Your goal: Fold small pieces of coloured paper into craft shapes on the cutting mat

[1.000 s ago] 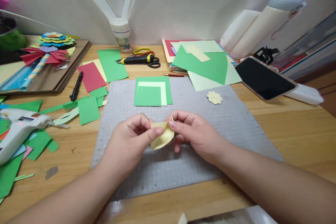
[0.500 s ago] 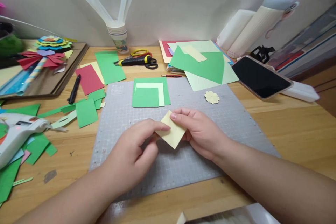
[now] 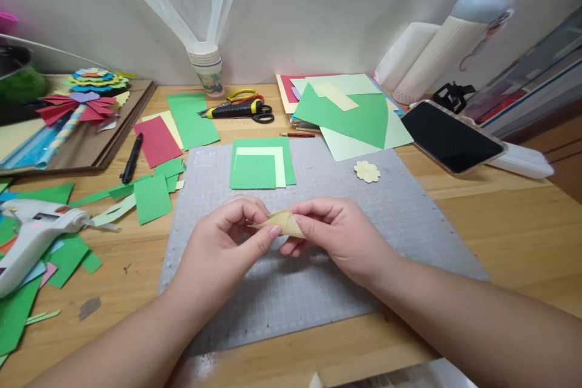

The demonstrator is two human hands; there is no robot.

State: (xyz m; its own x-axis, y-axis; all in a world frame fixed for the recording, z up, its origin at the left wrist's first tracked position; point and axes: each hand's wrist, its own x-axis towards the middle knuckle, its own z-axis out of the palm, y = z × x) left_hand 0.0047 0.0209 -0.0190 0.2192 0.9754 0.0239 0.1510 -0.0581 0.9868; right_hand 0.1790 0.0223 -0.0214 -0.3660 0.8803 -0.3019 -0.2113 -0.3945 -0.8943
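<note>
Between my two hands, above the grey cutting mat [image 3: 273,303], a pale yellow square of paper [image 3: 287,224] is bent over on itself. My left hand [image 3: 231,233] pinches its left end between thumb and fingers. The right end is gripped by my right hand [image 3: 336,233], thumb on the near face, with the fingers partly hidden behind. Beyond the hands, stacked green and pale green paper squares [image 3: 255,172] lie on the mat. To the right of them rests a pale yellow scalloped paper flower [image 3: 367,171].
A white glue gun [image 3: 31,236] lies at left among green scraps [image 3: 152,199]. A black pen [image 3: 131,159], a yellow-black cutter [image 3: 234,110], a paper cup with white sticks [image 3: 211,79] and a paper pile [image 3: 350,115] are farther back. At right sits a phone [image 3: 454,136].
The yellow paper, flat and diamond-wise before, is now folded over between my hands. My left hand has gone from a fingertip on its face to pinching its left end.
</note>
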